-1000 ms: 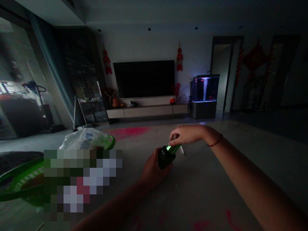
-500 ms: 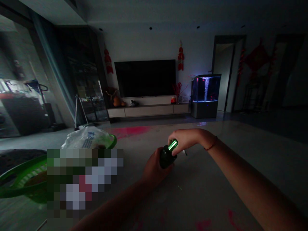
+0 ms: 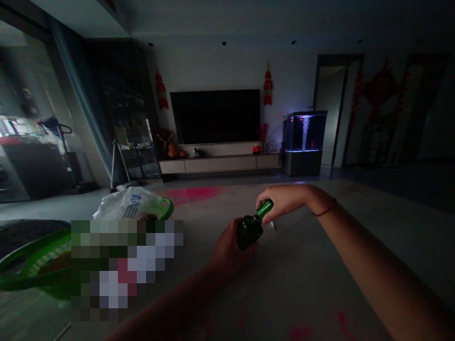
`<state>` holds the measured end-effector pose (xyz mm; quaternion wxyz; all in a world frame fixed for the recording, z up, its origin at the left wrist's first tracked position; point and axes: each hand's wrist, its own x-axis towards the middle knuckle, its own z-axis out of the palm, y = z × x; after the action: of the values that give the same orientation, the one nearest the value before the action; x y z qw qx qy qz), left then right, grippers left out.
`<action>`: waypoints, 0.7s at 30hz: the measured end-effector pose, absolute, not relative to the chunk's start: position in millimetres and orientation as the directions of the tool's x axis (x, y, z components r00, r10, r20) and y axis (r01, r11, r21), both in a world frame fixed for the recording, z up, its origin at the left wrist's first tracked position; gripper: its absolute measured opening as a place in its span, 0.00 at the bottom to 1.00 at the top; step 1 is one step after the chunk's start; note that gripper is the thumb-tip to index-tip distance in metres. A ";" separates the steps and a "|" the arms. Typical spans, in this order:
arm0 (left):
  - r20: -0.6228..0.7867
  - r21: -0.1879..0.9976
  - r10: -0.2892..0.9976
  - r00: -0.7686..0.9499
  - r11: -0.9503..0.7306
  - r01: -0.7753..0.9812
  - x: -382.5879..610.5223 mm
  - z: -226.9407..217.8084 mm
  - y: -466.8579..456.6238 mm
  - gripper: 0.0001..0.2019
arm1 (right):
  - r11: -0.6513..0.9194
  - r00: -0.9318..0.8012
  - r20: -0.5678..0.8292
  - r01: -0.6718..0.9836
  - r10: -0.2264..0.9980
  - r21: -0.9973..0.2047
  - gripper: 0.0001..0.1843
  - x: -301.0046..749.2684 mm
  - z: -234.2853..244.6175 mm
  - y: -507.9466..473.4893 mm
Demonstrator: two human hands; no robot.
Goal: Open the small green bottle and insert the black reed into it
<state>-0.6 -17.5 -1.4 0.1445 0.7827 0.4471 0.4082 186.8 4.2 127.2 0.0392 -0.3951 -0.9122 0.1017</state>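
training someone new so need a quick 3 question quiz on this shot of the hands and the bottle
1. Which hand wears the red string?
2. True or false: the left hand grips the dark green bottle.
3. What stands to the right of the television? a) a lit fish tank b) a fridge

Key: 1 the right hand; 2 true; 3 a

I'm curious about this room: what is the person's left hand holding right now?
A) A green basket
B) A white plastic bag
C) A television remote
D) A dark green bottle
D. The left hand is wrapped around the body of the dark green bottle, whose neck points up toward the right hand.
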 end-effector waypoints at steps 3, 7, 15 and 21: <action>0.509 0.587 0.817 0.269 -0.559 0.586 -1.0 -1.7 -17.4 0.26 | 0.652 -0.668 0.009 0.724 0.744 -0.225 0.20 194.4 126.5 8.2; 0.506 0.585 0.818 0.274 -0.559 0.588 -1.6 -2.0 -16.9 0.27 | 0.620 -0.634 0.017 0.750 0.773 -0.231 0.22 203.1 118.6 20.9; 0.501 0.577 0.822 0.271 -0.550 0.604 -0.8 -2.2 -16.7 0.27 | 0.596 -0.624 -0.001 0.746 0.781 -0.297 0.23 214.9 85.4 52.4; 0.487 0.583 0.830 0.273 -0.541 0.606 -1.9 -4.2 -15.3 0.27 | 0.533 -0.501 0.194 0.737 0.844 -0.415 0.24 249.7 49.1 66.7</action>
<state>-1.9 -15.3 -4.2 0.1420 0.7850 0.4573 0.3932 249.7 66.7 49.1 0.1895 -0.4624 -0.8548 0.1402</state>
